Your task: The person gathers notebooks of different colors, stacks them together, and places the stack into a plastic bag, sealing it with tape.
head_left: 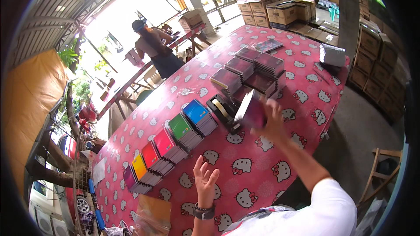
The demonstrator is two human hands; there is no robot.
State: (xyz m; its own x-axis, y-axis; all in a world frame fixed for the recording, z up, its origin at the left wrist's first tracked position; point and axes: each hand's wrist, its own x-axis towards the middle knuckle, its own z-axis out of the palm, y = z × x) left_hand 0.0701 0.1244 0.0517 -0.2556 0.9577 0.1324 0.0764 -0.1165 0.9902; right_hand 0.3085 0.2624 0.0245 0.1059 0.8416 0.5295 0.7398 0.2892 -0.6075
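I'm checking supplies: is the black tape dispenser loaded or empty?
Loaded: a pale roll shows in the black tape dispenser; how much remains, I cannot tell.

The left grip (205, 182) is raised and splayed; the right grip (273, 122) reaches forward, arm (302, 157) extended.

the cat-print tablecloth (267, 168) is pink, the held notebook (255, 116) purplish.

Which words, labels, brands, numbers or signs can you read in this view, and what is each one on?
None can be quoted.
Blue notebooks: small cover print, too small to read.
Green notebooks: cover marks, too small.
Cartons: printing on the sides, too small and blurred.
Tilted notebooks in the right hand: blurred, nothing legible.
Pink tablecloth: cartoon cat faces, no legible words.
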